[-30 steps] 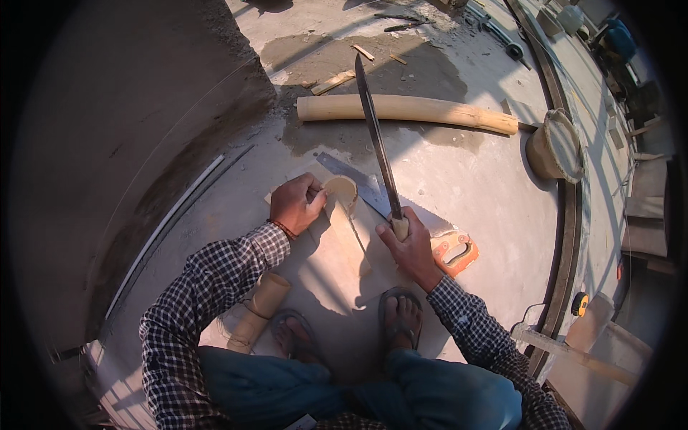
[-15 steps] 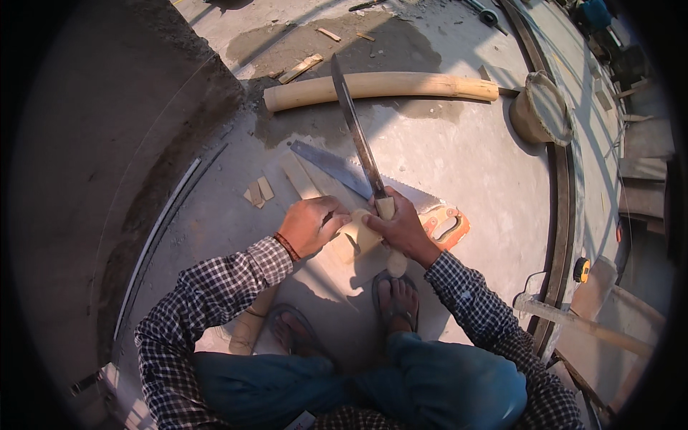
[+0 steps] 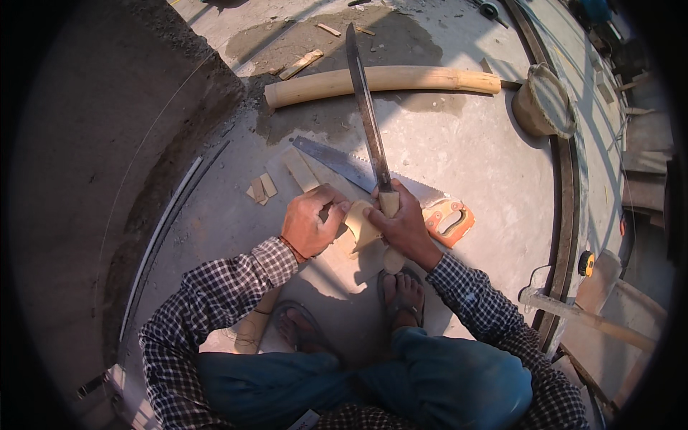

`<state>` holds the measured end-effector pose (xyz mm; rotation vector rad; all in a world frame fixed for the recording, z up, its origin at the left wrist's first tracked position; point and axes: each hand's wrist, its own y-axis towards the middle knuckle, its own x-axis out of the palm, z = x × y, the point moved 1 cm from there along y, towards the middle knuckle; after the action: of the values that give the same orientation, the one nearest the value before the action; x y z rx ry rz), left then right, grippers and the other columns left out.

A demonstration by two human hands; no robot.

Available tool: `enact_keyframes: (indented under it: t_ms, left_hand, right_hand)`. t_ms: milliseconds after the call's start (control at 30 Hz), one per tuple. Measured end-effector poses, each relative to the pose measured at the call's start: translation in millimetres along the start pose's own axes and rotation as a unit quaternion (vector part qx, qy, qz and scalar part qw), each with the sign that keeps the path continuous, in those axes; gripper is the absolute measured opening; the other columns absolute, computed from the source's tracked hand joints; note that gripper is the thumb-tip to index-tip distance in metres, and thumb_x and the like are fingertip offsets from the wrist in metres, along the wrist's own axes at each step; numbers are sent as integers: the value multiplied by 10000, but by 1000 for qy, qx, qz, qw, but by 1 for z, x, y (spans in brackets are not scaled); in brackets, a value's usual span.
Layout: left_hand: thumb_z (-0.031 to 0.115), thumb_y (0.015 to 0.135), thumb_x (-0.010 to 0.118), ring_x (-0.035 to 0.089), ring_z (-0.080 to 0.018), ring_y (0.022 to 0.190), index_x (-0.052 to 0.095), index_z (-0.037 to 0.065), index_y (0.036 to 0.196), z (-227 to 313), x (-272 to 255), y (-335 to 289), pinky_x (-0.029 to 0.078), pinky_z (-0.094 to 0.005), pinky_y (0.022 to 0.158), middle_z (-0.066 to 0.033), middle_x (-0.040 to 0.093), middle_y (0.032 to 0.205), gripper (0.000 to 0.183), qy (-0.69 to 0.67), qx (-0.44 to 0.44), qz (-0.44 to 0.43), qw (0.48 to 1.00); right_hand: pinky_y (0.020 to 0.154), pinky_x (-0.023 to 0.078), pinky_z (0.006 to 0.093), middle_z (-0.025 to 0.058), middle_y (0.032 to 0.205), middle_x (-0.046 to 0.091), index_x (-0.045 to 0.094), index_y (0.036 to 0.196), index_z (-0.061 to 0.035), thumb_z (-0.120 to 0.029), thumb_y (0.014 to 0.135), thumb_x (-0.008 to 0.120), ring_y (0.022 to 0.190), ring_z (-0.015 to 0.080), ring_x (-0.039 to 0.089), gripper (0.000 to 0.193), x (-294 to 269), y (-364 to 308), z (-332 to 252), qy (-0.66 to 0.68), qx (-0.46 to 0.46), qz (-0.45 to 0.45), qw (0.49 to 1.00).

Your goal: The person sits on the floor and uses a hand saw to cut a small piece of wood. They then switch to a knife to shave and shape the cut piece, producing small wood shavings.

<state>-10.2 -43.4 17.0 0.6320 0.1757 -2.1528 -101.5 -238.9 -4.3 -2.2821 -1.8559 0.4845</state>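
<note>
My right hand (image 3: 405, 226) is wrapped round the pale wooden handle of a machete (image 3: 369, 118), its long dark blade pointing away from me. The thumb of that hand also rests against a short, curved piece of pale bamboo (image 3: 363, 223). On the other side of this piece, my left hand (image 3: 313, 221) is closed, its fingertips pinched at the edge; the exact grip is partly hidden. Beneath the blade lies a handsaw (image 3: 333, 163) with an orange handle, flat on the floor. A flat pale strip of wood (image 3: 301, 170) runs beneath my left hand.
Beyond the saw lies a thick bamboo pole (image 3: 423, 79), with a dirty bucket (image 3: 541, 104) off its right end. Small wood offcuts (image 3: 261, 188) lie at left. A hammer (image 3: 573, 312) and a tape measure (image 3: 586, 263) are at right. A wall (image 3: 86, 172) stands left.
The machete blade has swung a little more upright, its tip now farther away and slightly right. Both hands keep nearly the same place at the bamboo piece.
</note>
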Motion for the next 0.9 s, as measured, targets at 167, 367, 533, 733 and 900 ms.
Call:
enact_keyframes:
  t_ms: [167,367,533,733,900]
  left_hand:
    - [136,905,674,686,-327,774,691,22,899,10,2,1,541,-404,689,-141,693,850,115,31,14,49,998]
    - [126,928,653,682,-317,745,656,29,911,15,4,2,538,-390,666,-139,683,840,99,51,-39,80,995]
    - [148,994,601,663,-238,683,625,1,939,5,9,6,518,-359,641,-123,659,781,159,-56,-137,140,979]
    - [174,1011,585,609,-194,646,635,5,933,-67,-50,31,495,-343,639,-102,638,687,193,-70,-178,182,964]
    - [288,980,665,666,-216,747,724,51,1010,-68,-88,18,527,-399,717,-92,695,733,246,378,-219,-301,848]
  right_hand:
    - [779,569,349,130,979,695,583,1202,18,-239,855,792,878,195,704,480,1,-1,-1,-7,-17,18,1000]
    - [762,554,361,117,935,683,586,1155,-17,-236,859,781,842,200,690,417,7,-4,-9,-1,-12,43,999]
    - [763,545,355,106,918,670,584,1158,-31,-199,877,763,847,185,674,374,11,-8,-9,4,-30,73,997]
    - [780,549,321,74,966,665,578,1175,-17,-193,908,763,886,154,664,370,-1,-15,-5,56,-36,93,993]
    - [820,556,299,81,1026,669,581,1198,1,-242,906,783,945,141,664,430,-12,-12,5,71,-53,82,993]
